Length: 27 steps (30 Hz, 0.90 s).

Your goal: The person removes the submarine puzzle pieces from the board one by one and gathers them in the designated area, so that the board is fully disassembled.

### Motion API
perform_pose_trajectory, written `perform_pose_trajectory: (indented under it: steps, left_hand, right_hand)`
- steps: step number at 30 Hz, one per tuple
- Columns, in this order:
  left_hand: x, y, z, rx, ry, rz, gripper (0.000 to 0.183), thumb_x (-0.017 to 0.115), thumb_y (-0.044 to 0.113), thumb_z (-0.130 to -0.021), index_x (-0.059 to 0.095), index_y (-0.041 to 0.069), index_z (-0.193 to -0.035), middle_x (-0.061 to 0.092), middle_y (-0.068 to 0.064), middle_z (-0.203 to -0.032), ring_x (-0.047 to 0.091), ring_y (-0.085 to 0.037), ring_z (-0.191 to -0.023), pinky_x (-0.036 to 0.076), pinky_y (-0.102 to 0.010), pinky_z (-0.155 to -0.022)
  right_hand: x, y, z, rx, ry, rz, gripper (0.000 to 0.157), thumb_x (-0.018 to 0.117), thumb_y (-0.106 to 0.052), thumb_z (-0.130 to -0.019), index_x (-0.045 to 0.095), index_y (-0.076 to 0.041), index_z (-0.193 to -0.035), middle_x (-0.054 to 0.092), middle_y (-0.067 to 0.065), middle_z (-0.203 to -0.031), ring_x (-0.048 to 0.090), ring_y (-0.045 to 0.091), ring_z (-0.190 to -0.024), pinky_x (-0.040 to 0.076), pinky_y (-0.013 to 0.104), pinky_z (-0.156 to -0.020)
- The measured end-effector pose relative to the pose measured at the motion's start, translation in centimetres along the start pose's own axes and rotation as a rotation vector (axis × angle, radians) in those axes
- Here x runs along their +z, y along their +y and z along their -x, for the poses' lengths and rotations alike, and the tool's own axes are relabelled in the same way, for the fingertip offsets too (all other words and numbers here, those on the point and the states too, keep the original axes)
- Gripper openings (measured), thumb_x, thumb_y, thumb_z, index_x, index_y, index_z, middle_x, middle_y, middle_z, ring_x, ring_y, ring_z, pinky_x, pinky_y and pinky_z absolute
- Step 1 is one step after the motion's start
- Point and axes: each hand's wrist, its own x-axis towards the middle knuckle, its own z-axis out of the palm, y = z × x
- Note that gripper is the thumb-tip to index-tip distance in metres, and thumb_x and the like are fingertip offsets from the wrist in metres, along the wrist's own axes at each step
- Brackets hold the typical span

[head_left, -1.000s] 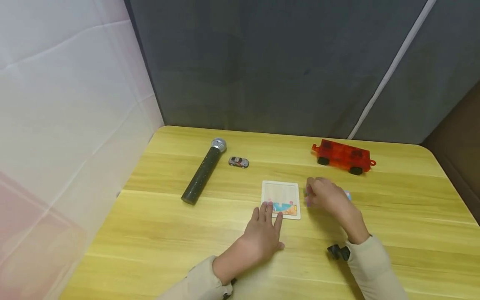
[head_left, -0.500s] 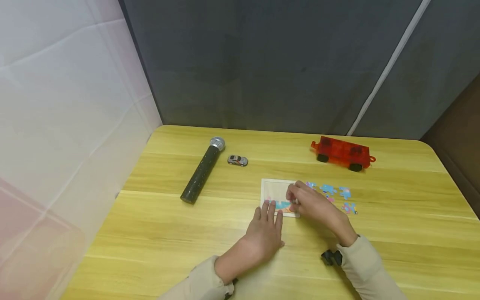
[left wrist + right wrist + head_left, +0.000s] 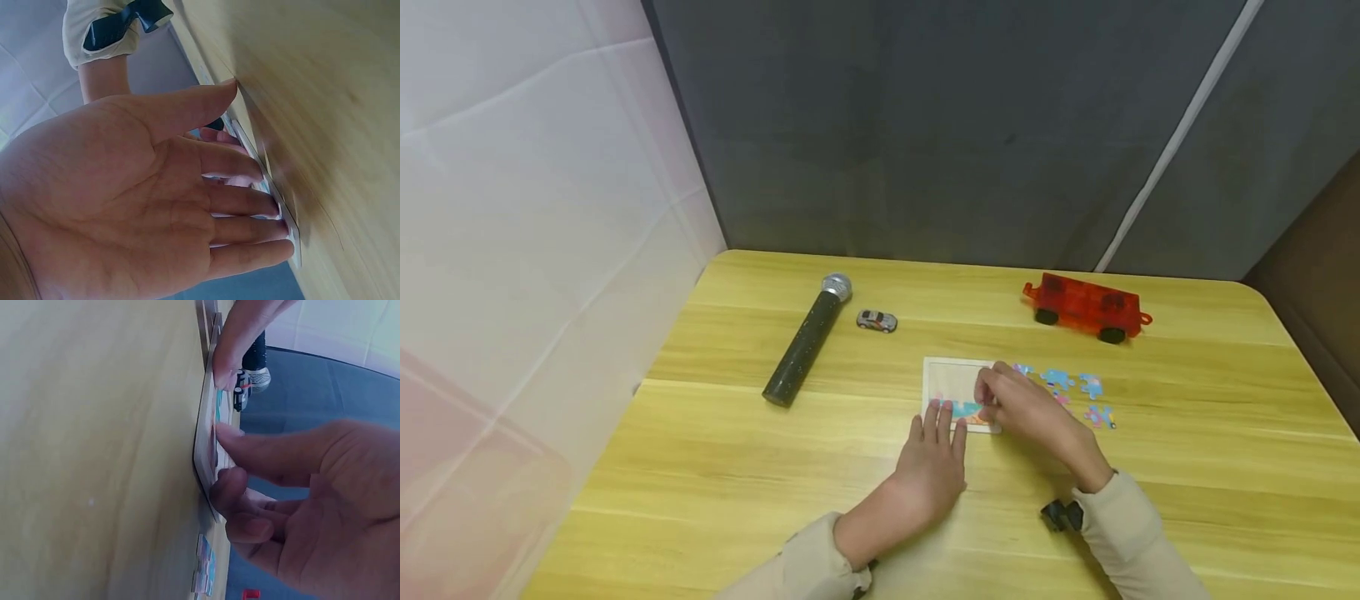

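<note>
A square white puzzle tray (image 3: 961,362) lies on the table with a strip of blue and orange puzzle pieces (image 3: 964,410) along its near side. My left hand (image 3: 931,467) rests straight fingertips on the tray's near edge; the left wrist view shows its open palm (image 3: 144,200). At the tray's right side, my right hand (image 3: 1026,404) has thumb and fingers curled in a pinch low over the tray. The right wrist view shows its thumb (image 3: 250,450) at the tray surface; the puzzle piece in the pinch is mostly hidden by the fingers.
Several loose puzzle pieces (image 3: 1092,385) lie right of the tray. Farther back are a red toy wagon (image 3: 1086,307), a small toy car (image 3: 876,321) and a black microphone (image 3: 805,346). A grey partition (image 3: 925,133) stands behind the table.
My right hand has moved left from the loose pieces to the tray's right side, uncovering those pieces. Over the last half second it has barely shifted. My left hand stays on the tray's edge.
</note>
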Motion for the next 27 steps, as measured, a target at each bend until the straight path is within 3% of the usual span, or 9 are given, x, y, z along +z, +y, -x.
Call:
perform_pose_trajectory:
  steps: [9, 12, 17, 22, 27]
  left_hand:
    - [0.1, 0.2, -0.2, -0.011, 0.014, -0.001, 0.078, 0.049, 0.066, -0.110, 0.036, 0.023, -0.173, 0.033, -0.010, -0.179, 0.031, -0.028, -0.167, 0.037, -0.036, -0.131]
    - [0.1, 0.2, -0.2, -0.015, 0.014, 0.006, 0.078, 0.049, 0.066, -0.110, 0.037, 0.023, -0.173, 0.034, -0.010, -0.179, 0.032, -0.027, -0.167, 0.038, -0.036, -0.130]
    - [0.2, 0.2, -0.2, -0.019, 0.022, 0.003, 0.077, 0.049, 0.066, -0.110, 0.037, 0.023, -0.173, 0.035, -0.010, -0.178, 0.033, -0.027, -0.166, 0.039, -0.036, -0.130]
    - [0.2, 0.2, -0.2, -0.020, 0.029, -0.004, 0.075, 0.048, 0.065, -0.111, 0.037, 0.023, -0.173, 0.035, -0.010, -0.178, 0.034, -0.027, -0.166, 0.039, -0.035, -0.130]
    - [0.2, 0.1, 0.0, -0.013, 0.036, 0.014, 0.072, 0.048, 0.061, -0.112, 0.039, 0.022, -0.172, 0.036, -0.011, -0.178, 0.035, -0.028, -0.166, 0.039, -0.035, -0.129]
  right_hand:
    - [0.0, 0.0, 0.0, 0.021, 0.026, 0.025, 0.019, 0.084, -0.001, -0.095, 0.066, -0.005, -0.098, 0.057, 0.008, -0.099, 0.056, 0.018, -0.087, 0.055, 0.030, -0.072]
    - [-0.1, 0.2, -0.2, 0.022, 0.021, -0.015, 0.021, 0.082, -0.001, -0.096, 0.063, -0.007, -0.095, 0.060, 0.005, -0.095, 0.055, 0.016, -0.085, 0.051, 0.029, -0.072]
    - [-0.9, 0.6, -0.6, 0.002, -0.005, -0.176, 0.019, 0.075, 0.003, -0.100, 0.061, -0.008, -0.094, 0.070, 0.001, -0.085, 0.060, 0.011, -0.073, 0.049, 0.025, -0.068]
    - [-4.1, 2.6, 0.9, -0.003, -0.098, -0.300, 0.015, 0.075, 0.001, -0.101, 0.063, -0.004, -0.095, 0.069, 0.003, -0.083, 0.060, 0.011, -0.065, 0.051, 0.025, -0.059]
    - [-7.5, 6.4, 4.7, 0.171, -0.292, -0.368, 0.021, 0.070, 0.009, -0.099, 0.054, -0.002, -0.091, 0.056, 0.002, -0.079, 0.051, 0.013, -0.062, 0.046, 0.028, -0.057]
